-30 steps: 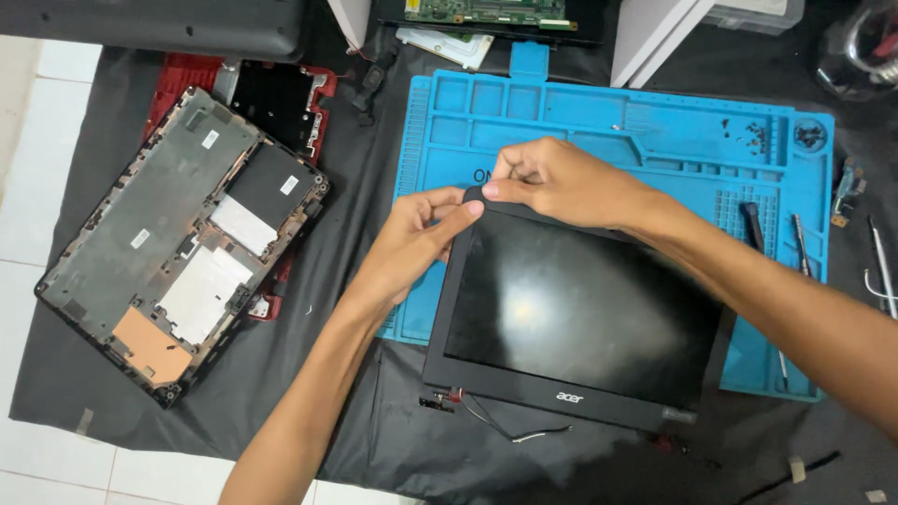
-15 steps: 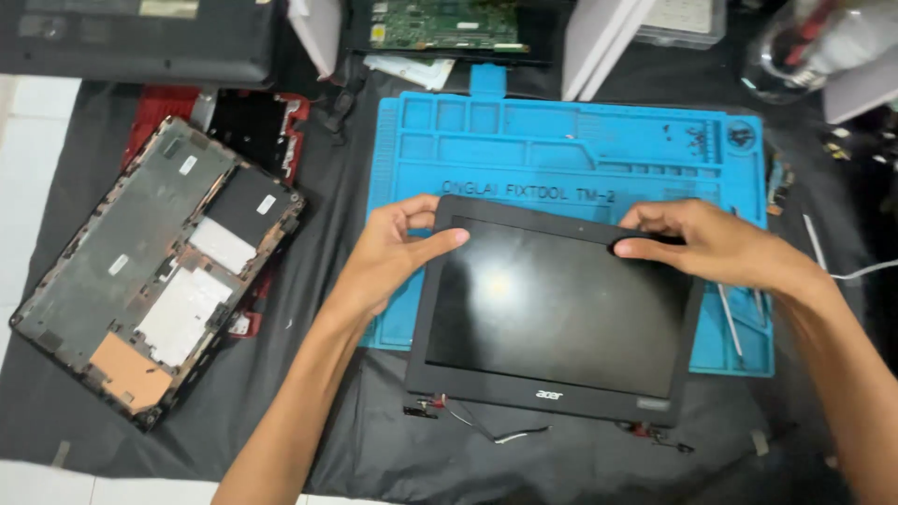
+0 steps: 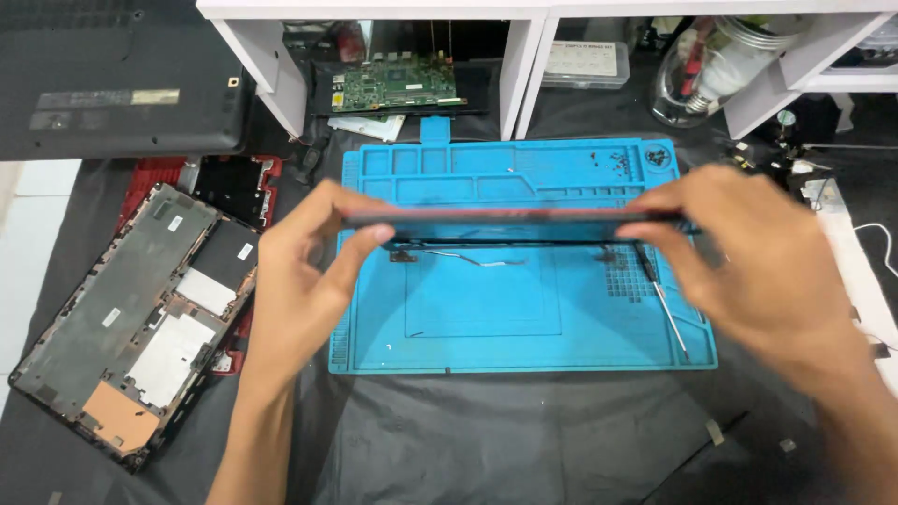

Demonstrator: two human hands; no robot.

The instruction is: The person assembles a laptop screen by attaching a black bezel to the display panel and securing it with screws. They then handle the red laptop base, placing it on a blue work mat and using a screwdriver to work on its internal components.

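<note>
Bare arms and hands, as I see them

My left hand [image 3: 304, 281] and right hand [image 3: 758, 262] wear no gloves, rings or watch; both forearms show no sleeves

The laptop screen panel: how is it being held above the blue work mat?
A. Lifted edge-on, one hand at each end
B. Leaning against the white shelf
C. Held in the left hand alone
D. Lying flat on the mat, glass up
A: the laptop screen panel shows only its thin edge, raised over the blue work mat, with the left hand gripping one end and the right hand the other.
</note>
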